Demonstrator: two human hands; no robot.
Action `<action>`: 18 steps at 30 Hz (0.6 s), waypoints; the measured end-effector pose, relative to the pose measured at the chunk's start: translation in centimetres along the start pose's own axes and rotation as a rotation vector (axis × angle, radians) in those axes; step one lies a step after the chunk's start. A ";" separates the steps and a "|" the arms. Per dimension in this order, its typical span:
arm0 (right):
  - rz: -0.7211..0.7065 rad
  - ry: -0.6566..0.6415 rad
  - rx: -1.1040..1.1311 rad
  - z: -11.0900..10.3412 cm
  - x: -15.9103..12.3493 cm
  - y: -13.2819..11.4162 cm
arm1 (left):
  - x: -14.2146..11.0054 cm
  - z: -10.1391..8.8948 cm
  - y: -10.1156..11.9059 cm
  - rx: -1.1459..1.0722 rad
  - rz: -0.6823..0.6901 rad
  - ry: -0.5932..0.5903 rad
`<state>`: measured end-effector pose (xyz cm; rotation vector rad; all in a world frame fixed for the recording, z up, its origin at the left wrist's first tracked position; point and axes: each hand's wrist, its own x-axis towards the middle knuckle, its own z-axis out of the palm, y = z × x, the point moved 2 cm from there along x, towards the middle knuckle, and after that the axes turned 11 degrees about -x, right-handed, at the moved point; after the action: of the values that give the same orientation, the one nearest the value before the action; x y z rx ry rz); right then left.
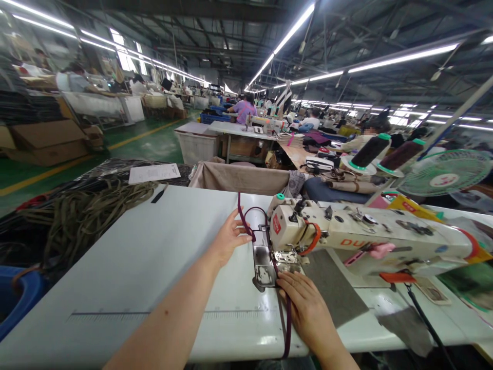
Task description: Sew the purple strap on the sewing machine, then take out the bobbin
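A dark maroon strap (287, 321) runs from the table's front edge up under the head of a white sewing machine (346, 231) and loops out behind it. My left hand (227, 241) pinches the strap's looped far part just left of the needle area. My right hand (304, 303) lies flat with fingers together on the strap in front of the metal needle plate (264, 259), pressing it to the white table (134, 267).
A heap of olive straps (88, 210) lies at the left, with a blue bin (19, 298) below it. Thread cones (370, 151) and a green fan (447, 172) stand behind the machine. Other people work at tables farther back.
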<state>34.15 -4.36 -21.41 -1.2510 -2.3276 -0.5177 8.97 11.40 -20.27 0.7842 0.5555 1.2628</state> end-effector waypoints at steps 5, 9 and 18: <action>0.004 0.000 0.001 0.1 -0.1 0.0 | 0.0 0.0 -0.1 -0.021 0.011 0.022; 0.004 0.010 -0.001 0.2 0.0 0.1 | 0.0 0.1 -0.2 -0.050 0.011 0.027; 0.003 0.015 -0.006 0.1 0.1 0.0 | -0.1 0.4 0.1 -0.160 0.006 0.017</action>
<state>34.11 -4.29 -21.42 -1.2493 -2.3135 -0.5317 9.22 11.23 -19.94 0.6424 0.4593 1.3035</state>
